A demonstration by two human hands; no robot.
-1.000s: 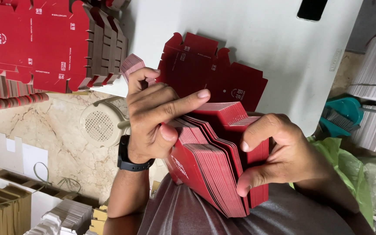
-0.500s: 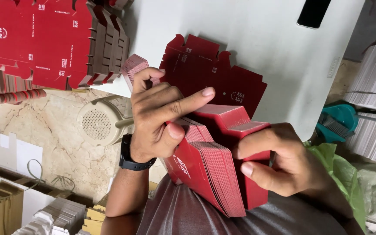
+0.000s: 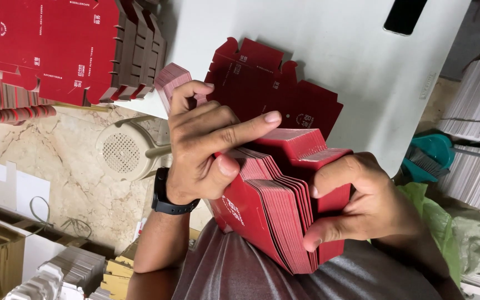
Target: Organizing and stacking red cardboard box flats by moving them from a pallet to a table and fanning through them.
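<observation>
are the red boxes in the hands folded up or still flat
Flat. The red box blanks sit as a fanned stack of thin sheets, edges showing, gripped between the left hand and right hand; none is formed into a box.

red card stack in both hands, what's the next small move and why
Probably peel the front blank free with the left hand. Its thumb and index finger already pinch the fanned top edges of the red card stack, while the right hand grips the other side to steady it. One flat red blank already lies on the white table just beyond.
</observation>
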